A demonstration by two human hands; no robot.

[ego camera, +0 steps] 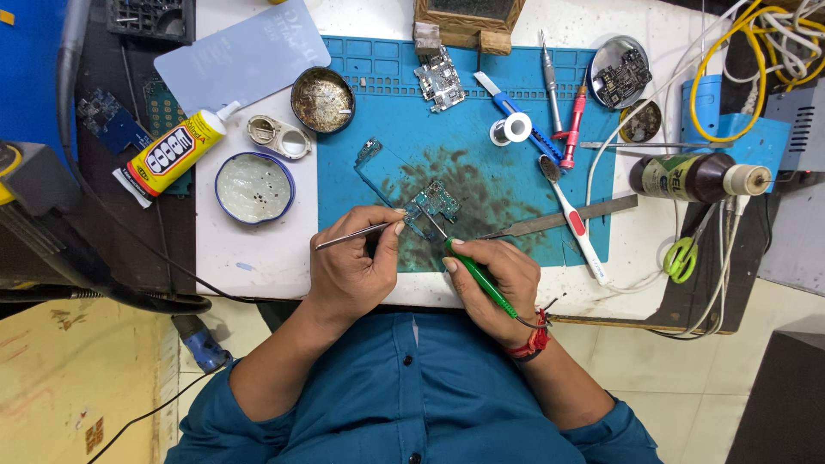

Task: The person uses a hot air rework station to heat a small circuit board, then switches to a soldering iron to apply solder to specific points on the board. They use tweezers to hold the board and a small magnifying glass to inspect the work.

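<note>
Your circuit board (432, 206) sits just above centre frame, right between your two hands and touching distance from both fingertips, lying flat on the blue mat (378, 77). Your left hand (354, 262) is just below-left of it, closed around thin metal tweezers (352, 235) that run nearly level, tips pointing right toward the board's left edge. Your right hand (494, 279) is just below-right, wrapped around a green-handled soldering iron (479, 277), the thin tip angled up-left onto the board's lower edge.

The board itself is small, irregular in outline, greenish-teal with shiny silver shield cans and tiny parts all over it. The mat under it is rubbery-looking, ribbed with little compartments along the top, and badly smudged with dark brown-black stains right around the board.

Around it: a white toothbrush (574, 210) with dark bristles lies diagonally to the right, a flat metal ruler (563, 220) crosses under it, and a spool of solder (516, 128) sits upper-middle. A second board (440, 82) lies at the top of the mat. Left of the mat, on the white surface (258, 253), there's a round blue-rimmed tin (254, 187) of pale paste and a yellow glue tube (176, 150).
</note>
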